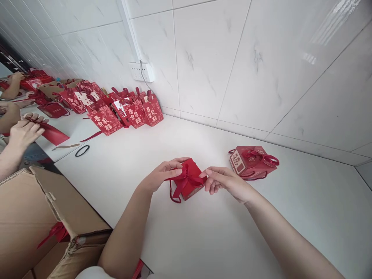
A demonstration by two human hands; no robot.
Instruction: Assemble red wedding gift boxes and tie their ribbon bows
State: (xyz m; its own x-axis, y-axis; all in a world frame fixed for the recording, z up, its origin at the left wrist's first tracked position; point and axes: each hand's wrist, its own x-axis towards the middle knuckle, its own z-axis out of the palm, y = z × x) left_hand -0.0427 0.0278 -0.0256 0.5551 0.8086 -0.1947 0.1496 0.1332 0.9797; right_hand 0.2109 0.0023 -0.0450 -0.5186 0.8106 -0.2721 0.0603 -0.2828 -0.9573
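A small red gift box [190,186] with a red ribbon bow on top rests on the white table [203,232]. My left hand [164,173] pinches the bow's left loop with its fingertips. My right hand [223,182] pinches the ribbon on the box's right side. A red cord loop hangs from the box toward me. A second red gift box [250,162], tied with a ribbon, lies on its side just to the right.
Several red gift bags [128,112] stand along the tiled wall at left, below a wall socket [142,71]. An open cardboard carton [43,224] sits at lower left. Another person's hands [24,130] hold a red piece at far left. A black band [82,150] lies nearby.
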